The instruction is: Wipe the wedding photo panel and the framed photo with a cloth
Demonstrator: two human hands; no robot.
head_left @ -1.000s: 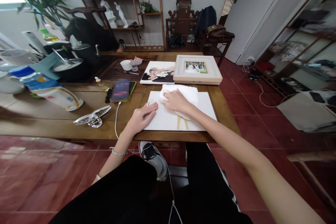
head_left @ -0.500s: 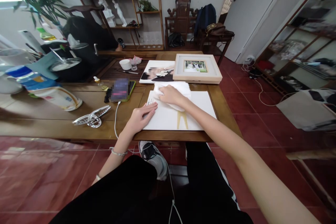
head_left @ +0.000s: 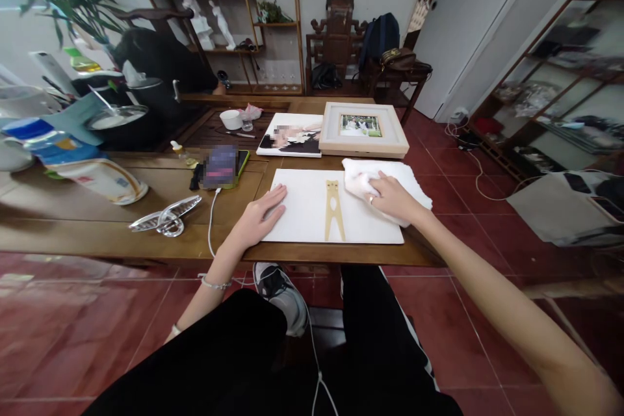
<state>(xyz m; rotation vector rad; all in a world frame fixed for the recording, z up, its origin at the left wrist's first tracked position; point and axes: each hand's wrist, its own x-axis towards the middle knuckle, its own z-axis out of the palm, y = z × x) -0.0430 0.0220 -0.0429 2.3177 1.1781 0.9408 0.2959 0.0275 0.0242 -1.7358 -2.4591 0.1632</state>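
A white board [head_left: 312, 208] with a tan cat-shaped figure [head_left: 333, 210] lies flat near the front edge of the wooden table [head_left: 121, 208]. My left hand [head_left: 260, 213] rests flat on the board's left end, fingers stretched out. My right hand [head_left: 394, 198] presses a white cloth [head_left: 390, 175] down on the board's right end, fingers curled over it. A ring shows on that hand.
Behind the board lie a framed photo [head_left: 362, 128] and a photo print [head_left: 291, 134]. A phone [head_left: 224, 166] with a cable, a metal clip [head_left: 166, 218], a wet-wipe pack [head_left: 92, 169] and a cup [head_left: 231, 119] sit to the left. Red tiled floor lies to the right.
My right hand has swept the cloth from the board's top left across to its right end, uncovering the whole cat figure. My left hand has stayed in place.
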